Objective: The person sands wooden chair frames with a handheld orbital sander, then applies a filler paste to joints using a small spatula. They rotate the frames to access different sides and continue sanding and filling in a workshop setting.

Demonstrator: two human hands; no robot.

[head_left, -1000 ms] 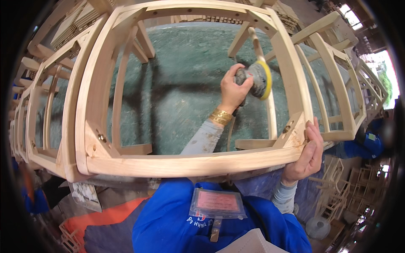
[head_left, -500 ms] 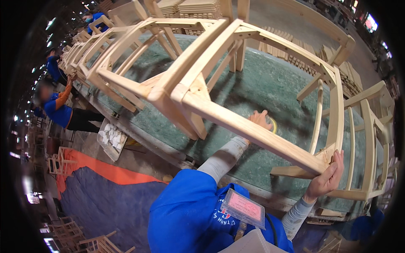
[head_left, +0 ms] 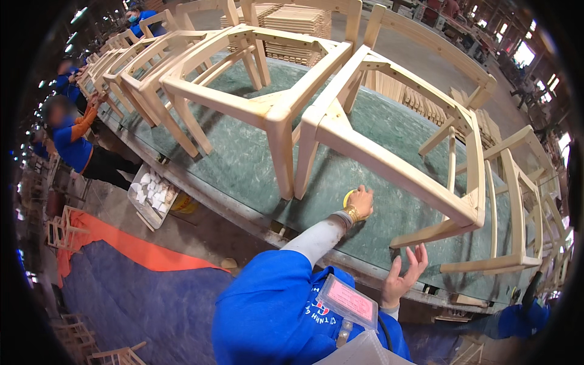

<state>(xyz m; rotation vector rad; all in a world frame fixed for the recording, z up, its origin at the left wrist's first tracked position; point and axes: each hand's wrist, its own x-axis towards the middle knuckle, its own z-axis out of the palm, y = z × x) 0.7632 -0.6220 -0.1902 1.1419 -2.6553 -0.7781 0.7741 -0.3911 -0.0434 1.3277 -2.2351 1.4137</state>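
Sander [head_left: 348, 198] mostly hidden under left hand [head_left: 360, 204], fingers curled on it, above table [head_left: 337, 173]. Right hand [head_left: 403, 278] open, fingers spread, near chair leg [head_left: 429, 233].

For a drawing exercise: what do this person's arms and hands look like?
The ungloved left hand wears a gold bracelet, with a smudged pale grey forearm sleeve and blue upper sleeve. The right hand is also ungloved, with a grey cuff.

Blue shirt [head_left: 261, 304], grey sleeve [head_left: 317, 239], gold bracelet [head_left: 351, 213]
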